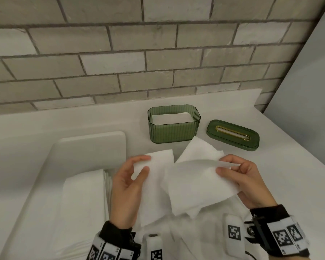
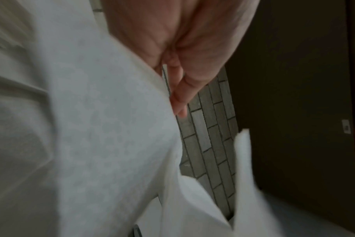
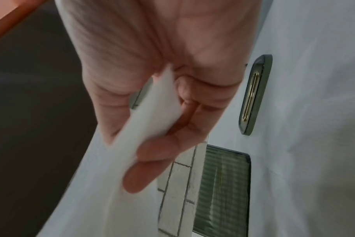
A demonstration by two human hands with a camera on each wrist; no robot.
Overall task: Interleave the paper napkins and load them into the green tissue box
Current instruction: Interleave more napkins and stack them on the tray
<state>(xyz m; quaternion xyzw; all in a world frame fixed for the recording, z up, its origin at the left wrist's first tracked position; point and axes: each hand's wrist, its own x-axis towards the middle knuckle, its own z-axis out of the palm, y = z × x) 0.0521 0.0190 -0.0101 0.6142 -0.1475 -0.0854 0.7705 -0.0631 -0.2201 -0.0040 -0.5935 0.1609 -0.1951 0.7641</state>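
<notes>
My left hand [image 1: 142, 166] pinches the upper corner of a white paper napkin [image 1: 156, 188] between thumb and fingers; the same napkin [image 2: 103, 128] fills the left wrist view. My right hand [image 1: 226, 167] pinches the edge of a second napkin [image 1: 193, 182], which overlaps the first; that sheet [image 3: 152, 115] runs between thumb and fingers in the right wrist view. Both are held above the counter in front of the green tissue box [image 1: 174, 133], which stands open with folded napkins [image 1: 172, 118] inside. The box [image 3: 223, 190] also shows past my right fingers.
The green lid [image 1: 233, 135] with a gold-rimmed slot lies right of the box, seen too as the lid [image 3: 255, 94] in the right wrist view. A stack of white napkins [image 1: 83, 207] lies in a white tray [image 1: 92, 145] at the left. A grey brick wall [image 1: 139, 62] backs the counter.
</notes>
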